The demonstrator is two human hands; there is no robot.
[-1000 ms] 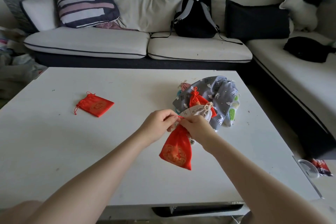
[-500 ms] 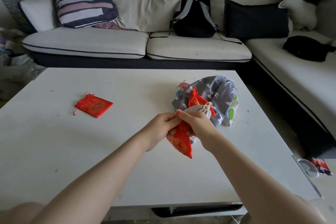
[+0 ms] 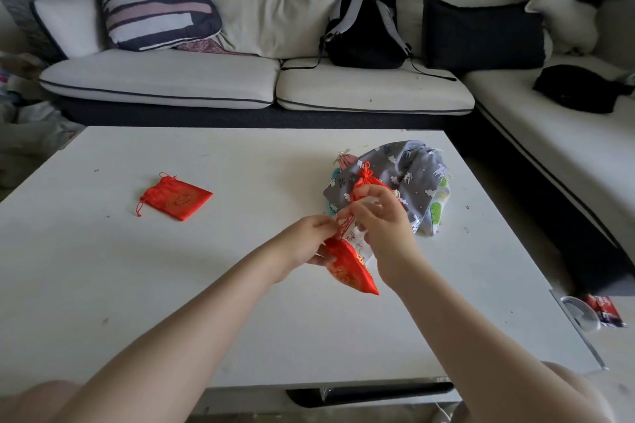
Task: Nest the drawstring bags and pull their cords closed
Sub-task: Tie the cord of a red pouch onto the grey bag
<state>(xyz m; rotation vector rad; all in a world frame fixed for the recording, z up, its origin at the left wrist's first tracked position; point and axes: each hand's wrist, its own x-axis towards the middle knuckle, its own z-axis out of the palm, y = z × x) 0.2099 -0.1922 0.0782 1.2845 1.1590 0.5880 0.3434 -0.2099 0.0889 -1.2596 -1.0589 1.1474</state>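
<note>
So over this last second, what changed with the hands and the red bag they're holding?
The right hand drew the red cords up and away, while the left hand slid down to pinch the neck of the red bag, which now hangs bunched and tilted. The flat red pouch and the grey printed bag stayed where they were on the table.

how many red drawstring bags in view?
3: one flat on the table's left, one held in both hands, one on the grey printed bag. More may be hidden in that pile.

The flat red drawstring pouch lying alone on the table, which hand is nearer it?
Left. The left hand is right of the flat red drawstring pouch; the right hand is farther right.
</note>
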